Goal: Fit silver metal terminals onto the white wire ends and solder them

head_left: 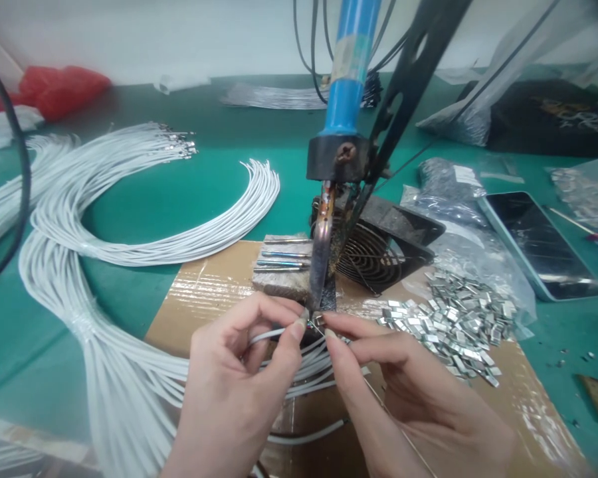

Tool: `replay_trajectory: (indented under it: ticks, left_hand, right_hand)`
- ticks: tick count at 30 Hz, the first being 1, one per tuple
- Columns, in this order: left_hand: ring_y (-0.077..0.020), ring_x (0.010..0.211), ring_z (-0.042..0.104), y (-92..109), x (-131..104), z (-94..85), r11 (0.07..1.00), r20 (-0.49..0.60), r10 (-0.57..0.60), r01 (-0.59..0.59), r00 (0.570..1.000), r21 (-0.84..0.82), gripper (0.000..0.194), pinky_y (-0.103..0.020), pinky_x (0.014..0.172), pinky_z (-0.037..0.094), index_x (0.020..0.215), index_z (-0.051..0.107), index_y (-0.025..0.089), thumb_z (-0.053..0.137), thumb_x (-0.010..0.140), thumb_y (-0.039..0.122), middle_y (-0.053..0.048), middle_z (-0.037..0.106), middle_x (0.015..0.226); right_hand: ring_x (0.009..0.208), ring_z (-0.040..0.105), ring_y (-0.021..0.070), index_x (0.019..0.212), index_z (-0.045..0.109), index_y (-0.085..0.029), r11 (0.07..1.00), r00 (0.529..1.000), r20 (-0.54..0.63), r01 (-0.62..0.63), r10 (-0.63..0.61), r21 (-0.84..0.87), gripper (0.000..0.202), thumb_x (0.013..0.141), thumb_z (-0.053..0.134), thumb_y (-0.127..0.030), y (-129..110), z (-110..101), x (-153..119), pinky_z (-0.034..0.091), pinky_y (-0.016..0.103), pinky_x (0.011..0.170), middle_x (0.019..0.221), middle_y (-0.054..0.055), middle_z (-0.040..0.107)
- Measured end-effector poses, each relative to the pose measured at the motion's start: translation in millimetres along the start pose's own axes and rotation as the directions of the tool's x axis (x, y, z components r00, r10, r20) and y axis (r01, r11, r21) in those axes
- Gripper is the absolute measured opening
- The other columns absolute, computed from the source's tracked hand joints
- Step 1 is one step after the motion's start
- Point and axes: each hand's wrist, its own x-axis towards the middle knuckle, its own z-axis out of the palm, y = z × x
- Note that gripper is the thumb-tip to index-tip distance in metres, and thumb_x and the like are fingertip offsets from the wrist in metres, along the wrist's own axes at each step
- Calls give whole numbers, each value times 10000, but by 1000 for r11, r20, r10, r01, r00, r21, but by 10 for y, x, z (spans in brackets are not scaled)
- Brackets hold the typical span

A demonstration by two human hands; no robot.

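My left hand (244, 378) pinches the end of a white cable (267, 336) between thumb and forefinger, right by the tip of a soldering iron (319, 259). The iron is clamped with its blue handle up and its tip pointing down. My right hand (408, 392) is closed on a thin solder wire (404, 438), which trails down to the bottom edge. Its fingertips meet the left ones just under the tip. A small metal part sits between them, mostly hidden. Loose white cable ends (303, 375) lie beneath both hands.
Bundled white cables (94, 252) spread over the green mat at left. Small metal pieces (458, 325) are heaped on the cardboard (179, 312) at right, beside a phone (543, 245) and plastic bags (451, 179). Behind the iron stand a fan (373, 255) and a block with metal rods (282, 282).
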Motion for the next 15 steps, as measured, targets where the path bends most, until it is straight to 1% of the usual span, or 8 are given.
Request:
replay_trajectory:
  ticks: [4, 7, 10, 13, 15]
  left_hand:
    - [-91, 644, 768, -13, 31, 21, 999, -34, 32, -33, 999, -17, 125, -80, 592, 549, 662, 817, 231, 844, 773, 180, 13, 848, 781]
    - [-103, 624, 775, 24, 60, 49, 998, -26, 68, -68, 997, 16, 129, -78, 567, 553, 631, 815, 220, 820, 757, 192, -10, 858, 743]
    - [-109, 628, 787, 51, 82, 57, 997, -22, 67, -67, 997, 28, 133, -75, 564, 557, 620, 815, 213, 813, 751, 191, -22, 863, 744]
    - [-110, 638, 791, 36, 80, 48, 998, -22, 58, -58, 998, -9, 129, -78, 577, 563, 628, 812, 215, 823, 753, 182, -14, 853, 742]
    - [-118, 650, 789, 9, 61, 37, 999, -16, 41, -41, 999, -30, 123, -93, 588, 570, 635, 808, 215, 838, 751, 187, -11, 846, 745]
  right_hand:
    - [879, 912, 243, 754, 796, -249, 1000, 1000, 8, -25, 25, -8, 194, 929, 877, -230, -44, -4, 15, 713, 244, 780, 1018, 63, 932]
    - [878, 911, 260, 750, 797, -239, 1000, 999, 26, -27, 27, -17, 193, 926, 877, -222, -48, -19, 20, 713, 261, 756, 1018, 84, 931]
    - [897, 905, 234, 762, 793, -255, 998, 998, 17, -62, 62, -3, 190, 934, 869, -231, -28, -16, -2, 692, 239, 764, 1041, 57, 930]
    - [911, 891, 188, 763, 785, -283, 994, 994, -11, -105, 105, 15, 195, 938, 866, -250, -24, 8, -41, 653, 200, 777, 1056, 6, 929]
    - [921, 884, 172, 756, 776, -290, 992, 992, -11, -125, 126, 22, 206, 939, 865, -260, -50, 26, -65, 635, 185, 772, 1054, -10, 927]
